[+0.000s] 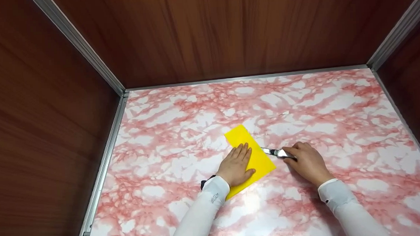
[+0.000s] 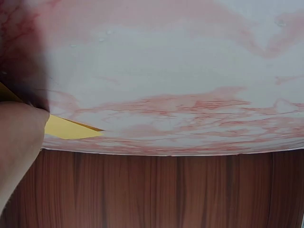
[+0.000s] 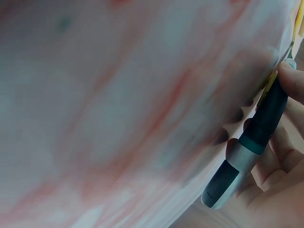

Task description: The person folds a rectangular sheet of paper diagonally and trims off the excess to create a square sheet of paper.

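A sheet of yellow paper (image 1: 261, 162) lies slanted on the table. My left hand (image 1: 235, 167) rests flat on it, fingers stretched toward its far end and thumb out to the side. In the left wrist view, part of that hand (image 2: 20, 142) shows beside the paper (image 2: 71, 128), whose edge stands slightly raised. My right hand (image 1: 307, 162) grips a knife (image 1: 283, 153) to the right of the sheet. The tip of the blade meets the paper's right edge; whether it lies between layers cannot be told. In the right wrist view, fingers wrap the knife's dark handle (image 3: 266, 114) with its silver end.
The tabletop (image 1: 162, 159) has a red and white marbled pattern. Brown wood-look panels (image 1: 220, 32) stand behind it and at both sides, with metal framing (image 1: 86, 49) along the corners and edges.
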A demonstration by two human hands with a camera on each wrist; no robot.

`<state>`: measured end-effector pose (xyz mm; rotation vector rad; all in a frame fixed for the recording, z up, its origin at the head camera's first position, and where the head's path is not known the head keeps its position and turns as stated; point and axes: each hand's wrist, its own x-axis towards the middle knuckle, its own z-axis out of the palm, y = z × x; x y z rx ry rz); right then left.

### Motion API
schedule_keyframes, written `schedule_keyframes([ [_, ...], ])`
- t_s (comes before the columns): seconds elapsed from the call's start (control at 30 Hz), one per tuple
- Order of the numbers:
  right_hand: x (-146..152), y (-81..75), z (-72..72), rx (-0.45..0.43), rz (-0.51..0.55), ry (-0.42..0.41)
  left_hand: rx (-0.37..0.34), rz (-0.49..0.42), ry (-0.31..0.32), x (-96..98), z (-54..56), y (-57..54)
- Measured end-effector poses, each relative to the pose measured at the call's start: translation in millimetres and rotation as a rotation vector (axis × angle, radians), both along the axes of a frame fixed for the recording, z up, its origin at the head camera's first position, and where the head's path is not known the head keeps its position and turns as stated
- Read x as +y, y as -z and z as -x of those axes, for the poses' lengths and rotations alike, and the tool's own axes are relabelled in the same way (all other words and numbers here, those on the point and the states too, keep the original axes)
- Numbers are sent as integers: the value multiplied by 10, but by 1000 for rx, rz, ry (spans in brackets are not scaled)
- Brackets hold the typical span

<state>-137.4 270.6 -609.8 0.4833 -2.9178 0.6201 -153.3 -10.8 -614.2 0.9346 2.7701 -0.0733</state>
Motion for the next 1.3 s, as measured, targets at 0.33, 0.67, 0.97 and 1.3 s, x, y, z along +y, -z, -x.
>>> schedule_keyframes([
  [0.33, -109, 13, 25, -22, 1, -14, -2, -32, 15, -28, 0, 28],
  [0.67, -169, -21, 68, -47, -26, -8, -5, -26, 20, -29, -5, 16],
  [0.97, -145, 2, 78, -13, -25, -8, -10, -9, 22, -16, 1, 0],
  [1.3, -90, 13, 86, 12, 19, 63, 3, 0, 17, -21, 8, 24],
])
